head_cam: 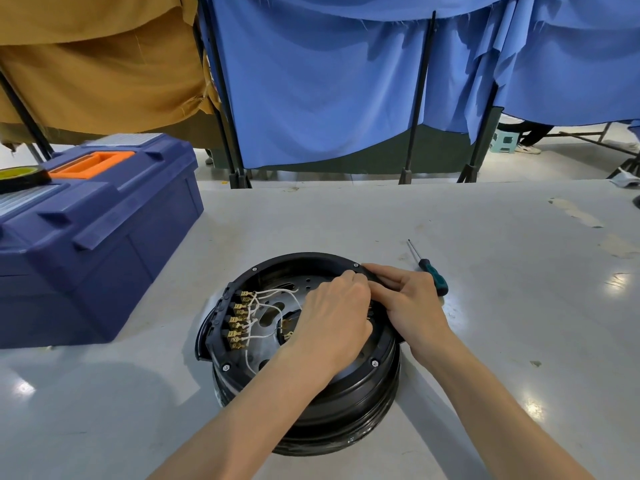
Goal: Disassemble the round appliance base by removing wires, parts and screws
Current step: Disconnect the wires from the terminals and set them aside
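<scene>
The round black appliance base [311, 403] lies open side up in the middle of the grey table. A row of brass terminals [239, 320] with thin white wires [273, 296] lines its left inner wall. Screws sit around the rim [374, 363]. My left hand [332, 317] reaches into the base, fingers curled at the right inner wall. My right hand [408, 299] rests on the right rim, fingertips meeting the left hand's. What the fingers pinch is hidden.
A screwdriver [429, 270] with a green and black handle lies on the table just behind my right hand. A blue toolbox [86, 237] with an orange handle stands at the left, a tape roll [20, 176] on it. Blue and tan cloth screens hang behind the table.
</scene>
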